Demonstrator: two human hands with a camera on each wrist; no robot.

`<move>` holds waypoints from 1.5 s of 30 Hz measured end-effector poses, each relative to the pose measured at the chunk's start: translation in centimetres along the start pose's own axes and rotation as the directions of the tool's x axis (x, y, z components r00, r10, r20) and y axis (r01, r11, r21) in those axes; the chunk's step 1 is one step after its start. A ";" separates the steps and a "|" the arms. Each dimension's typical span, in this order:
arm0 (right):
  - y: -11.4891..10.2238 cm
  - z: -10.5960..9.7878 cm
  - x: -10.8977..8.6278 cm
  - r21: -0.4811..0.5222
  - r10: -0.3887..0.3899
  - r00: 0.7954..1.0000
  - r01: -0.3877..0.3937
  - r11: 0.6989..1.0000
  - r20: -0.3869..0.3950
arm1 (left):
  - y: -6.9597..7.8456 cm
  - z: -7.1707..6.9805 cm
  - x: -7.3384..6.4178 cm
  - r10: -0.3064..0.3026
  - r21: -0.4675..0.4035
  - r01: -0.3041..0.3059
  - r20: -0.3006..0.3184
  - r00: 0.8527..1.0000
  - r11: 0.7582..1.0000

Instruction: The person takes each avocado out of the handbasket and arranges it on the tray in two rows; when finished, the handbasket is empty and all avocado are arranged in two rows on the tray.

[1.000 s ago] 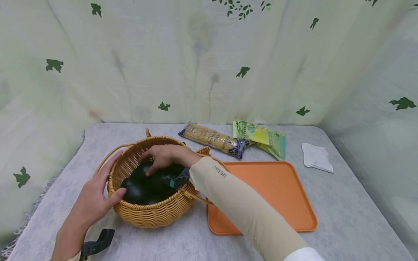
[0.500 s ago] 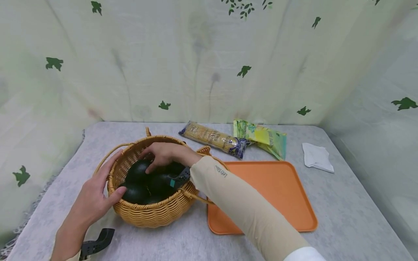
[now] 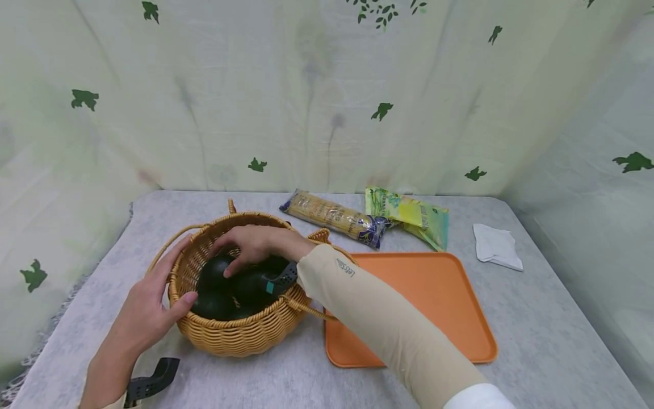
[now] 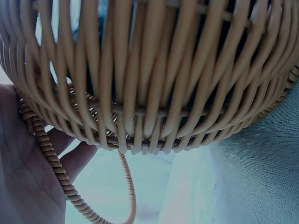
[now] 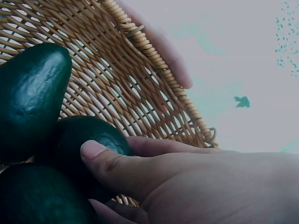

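Observation:
A wicker basket [image 3: 235,339] holds several dark green avocados [image 3: 210,304]. My left hand [image 3: 145,313] grips its left side, with the thumb lapping over the rim and the fingers along the outer wall. In the left wrist view, the looped basket handle [image 4: 56,170] crosses that palm. My right hand [image 3: 251,245] is down inside the basket. In the right wrist view it holds one avocado [image 5: 91,130] between thumb and fingers, while other avocados [image 5: 30,102] lie against it. The far fingertips and the lower avocados are partly hidden.
An orange tray [image 3: 434,309] lies right of the basket, under my right forearm. Behind it are a clear pack of noodle-like sticks [image 3: 334,218] and green-yellow packets [image 3: 409,215]. A white folded tissue [image 3: 497,247] is farther right. A curtain backs the table.
Inside the basket, the avocados have shifted a little under my right hand, and its thumb has moved slightly down and left. My left hand stays on the rim.

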State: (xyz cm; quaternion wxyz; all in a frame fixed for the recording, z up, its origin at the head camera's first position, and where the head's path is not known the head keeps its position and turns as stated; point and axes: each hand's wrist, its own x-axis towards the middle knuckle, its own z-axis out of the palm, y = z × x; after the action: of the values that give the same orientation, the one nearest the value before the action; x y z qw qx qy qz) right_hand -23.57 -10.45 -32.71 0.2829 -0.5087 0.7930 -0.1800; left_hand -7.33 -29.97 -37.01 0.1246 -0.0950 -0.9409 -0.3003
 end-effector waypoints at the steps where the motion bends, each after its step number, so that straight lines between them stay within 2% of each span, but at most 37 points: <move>1: 0.0 0.0 0.0 -0.008 -0.008 1.000 0.008 1.000 -0.003 | 0.0 0.0 0.0 0.000 0.001 0.000 0.001 1.000 1.000; 13: -0.8 -0.7 -0.9 -0.039 -0.036 0.999 0.036 0.999 -0.018 | -0.2 0.1 0.1 0.011 -0.019 -0.011 0.002 1.000 1.000; 20: -1.8 -2.1 -2.7 -0.020 -0.054 0.996 0.053 0.998 -0.068 | -0.4 0.1 0.2 0.029 -0.009 -0.029 -0.005 1.000 1.000; 24: -1.9 -2.5 -3.7 0.003 -0.054 0.994 0.055 0.998 -0.090 | -0.4 0.1 0.2 0.013 -0.012 -0.013 0.002 1.000 1.000; 29: -1.7 -2.6 -4.8 -0.020 -0.084 0.990 0.082 0.996 -0.118 | -0.4 0.2 0.2 -0.002 -0.010 0.002 0.008 1.000 1.000; 38: -1.8 -2.5 -6.1 -0.024 -0.067 0.986 0.064 0.998 -0.150 | -0.5 0.3 0.1 -0.001 0.001 0.001 0.005 1.000 1.000; 45: -1.7 -2.3 -7.6 0.041 -0.063 0.978 0.073 0.997 -0.200 | -0.2 0.1 0.1 0.006 -0.008 -0.006 0.000 1.000 1.000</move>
State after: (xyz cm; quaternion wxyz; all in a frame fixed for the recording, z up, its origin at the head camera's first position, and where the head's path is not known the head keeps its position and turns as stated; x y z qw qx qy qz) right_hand -21.37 -4.28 -27.90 0.2083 -0.5079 0.7948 -0.2585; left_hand -7.45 -30.03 -37.19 0.1249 -0.0983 -0.9395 -0.3036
